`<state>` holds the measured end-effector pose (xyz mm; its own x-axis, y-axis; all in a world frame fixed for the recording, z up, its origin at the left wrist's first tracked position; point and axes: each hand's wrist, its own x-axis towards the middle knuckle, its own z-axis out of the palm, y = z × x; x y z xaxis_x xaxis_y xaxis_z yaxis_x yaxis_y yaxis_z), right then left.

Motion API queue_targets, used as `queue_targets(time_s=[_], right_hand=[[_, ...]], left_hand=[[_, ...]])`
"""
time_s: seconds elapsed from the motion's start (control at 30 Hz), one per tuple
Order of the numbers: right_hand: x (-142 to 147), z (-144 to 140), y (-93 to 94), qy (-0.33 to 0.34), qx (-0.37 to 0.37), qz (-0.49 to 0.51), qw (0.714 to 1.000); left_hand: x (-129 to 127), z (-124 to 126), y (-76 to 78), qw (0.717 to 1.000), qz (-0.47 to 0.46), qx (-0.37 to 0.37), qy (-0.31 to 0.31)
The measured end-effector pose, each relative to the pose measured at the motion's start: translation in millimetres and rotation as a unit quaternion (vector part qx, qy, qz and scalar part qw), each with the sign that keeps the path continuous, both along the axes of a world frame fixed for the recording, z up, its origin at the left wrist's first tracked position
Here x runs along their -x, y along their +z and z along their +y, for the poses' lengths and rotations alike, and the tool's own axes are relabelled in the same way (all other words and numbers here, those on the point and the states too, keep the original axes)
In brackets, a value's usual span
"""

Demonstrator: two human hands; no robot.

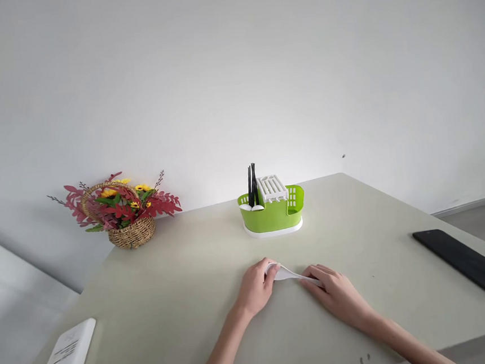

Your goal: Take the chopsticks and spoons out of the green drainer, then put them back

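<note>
A white spoon (pixel 287 274) lies level between my two hands, low over the table. My left hand (pixel 258 285) pinches its broad bowl end between thumb and fingers. Around the narrow handle end on the right, the fingers of my right hand (pixel 328 288) are closed. Behind both hands stands a green cutlery holder (pixel 266 218) on a white base. Several black chopsticks (pixel 252 187) stick up from its left side, with white spoon-like ends (pixel 257 208) beside them. A white slotted rack (pixel 272 187) sits across its top.
A wicker basket (pixel 132 235) of artificial flowers stands at the back left. On the near left lies a white box-like device (pixel 65 362). A long black flat object (pixel 466 261) rests by the table's right edge. The wall (pixel 234 92) rises behind the table (pixel 172 301).
</note>
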<state>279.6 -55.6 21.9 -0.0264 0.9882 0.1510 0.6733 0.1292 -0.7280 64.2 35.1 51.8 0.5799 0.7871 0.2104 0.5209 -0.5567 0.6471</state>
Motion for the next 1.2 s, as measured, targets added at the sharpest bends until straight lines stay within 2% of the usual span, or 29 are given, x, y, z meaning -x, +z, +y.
queue_targets(time_s=[0.1,0.17,0.27,0.33,0.43,0.53,0.63,0.77,0.9,1.2], right_hand=[[-7,-1,-3.2,-0.014,0.009,0.104,0.994],[-11,-2,-6.2,-0.041,-0.013,0.167,0.985],[-12,-2,-7.3,-0.056,-0.029,0.222,0.973],[-11,-3,-5.3,-0.048,-0.020,0.218,0.975],[-8,-4,-1.4,-0.040,-0.008,0.187,0.981],[-7,-4,1.3,-0.045,0.001,0.172,0.984],[-6,-4,3.7,-0.058,0.001,0.171,0.984],[-5,-5,6.7,-0.071,-0.003,0.175,0.982],[-5,-4,5.3,-0.072,0.003,0.178,0.981],[-5,0,4.7,-0.067,0.010,0.179,0.982]], left_hand=[[17,1,19.8,0.998,-0.054,0.014,0.007],[32,7,36.1,0.988,-0.134,-0.025,0.076],[53,22,63.5,0.934,-0.259,-0.092,0.230],[62,37,82.2,0.900,-0.302,-0.128,0.289],[71,61,107.2,0.895,-0.280,-0.185,0.295],[76,87,126.1,0.908,-0.191,-0.253,0.275],[78,111,139.3,0.908,-0.085,-0.335,0.237],[73,131,148.5,0.908,0.043,-0.382,0.167],[57,140,148.1,0.901,0.144,-0.389,0.128],[30,154,134.4,0.881,0.250,-0.393,0.085]])
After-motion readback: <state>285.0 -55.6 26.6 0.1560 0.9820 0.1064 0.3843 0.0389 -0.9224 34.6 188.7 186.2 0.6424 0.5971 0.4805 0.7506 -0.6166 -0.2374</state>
